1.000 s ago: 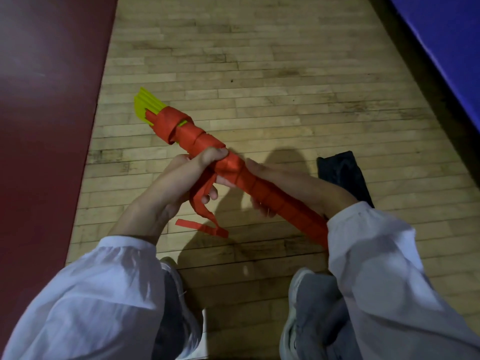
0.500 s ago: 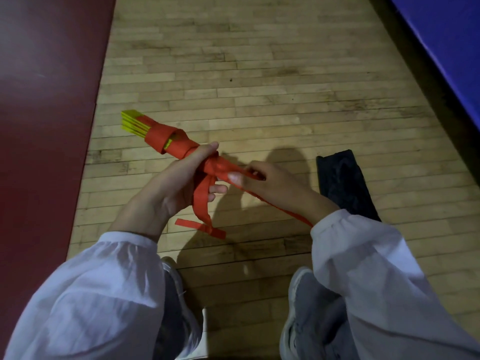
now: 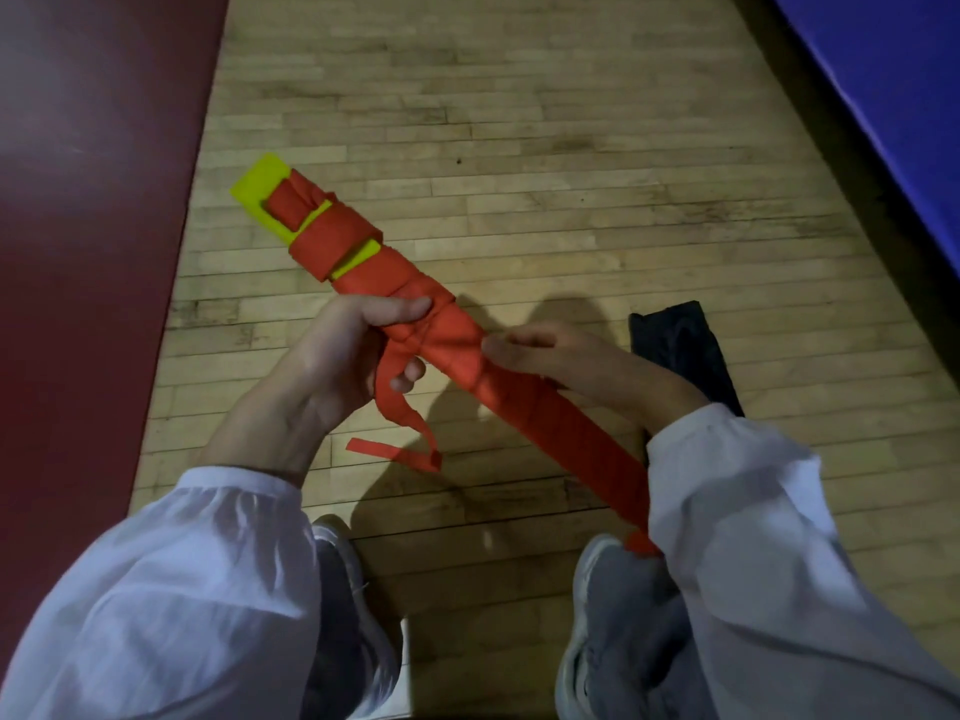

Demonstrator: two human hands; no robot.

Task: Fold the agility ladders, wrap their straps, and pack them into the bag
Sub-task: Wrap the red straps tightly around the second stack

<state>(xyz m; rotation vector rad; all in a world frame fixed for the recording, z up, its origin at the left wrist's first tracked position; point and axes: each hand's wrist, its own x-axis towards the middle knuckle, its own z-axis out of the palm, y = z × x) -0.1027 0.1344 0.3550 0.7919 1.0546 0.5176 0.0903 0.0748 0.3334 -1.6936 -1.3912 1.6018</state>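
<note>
Ladder bundle (image 3: 545, 413) now turned broadside up. Left hand (image 3: 332, 361) grips it, right hand (image 3: 571, 356) pinches it; lower end behind sleeve (image 3: 753, 537).

txt: none legible | labels/brands: none | nums/signs: none

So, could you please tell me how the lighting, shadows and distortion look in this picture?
Head view: dim light; left hand, right hand and ladder cast a dark shadow on the wood floor beneath. Head view: the blue mat bows at its edge, wide-angle distortion.
</note>
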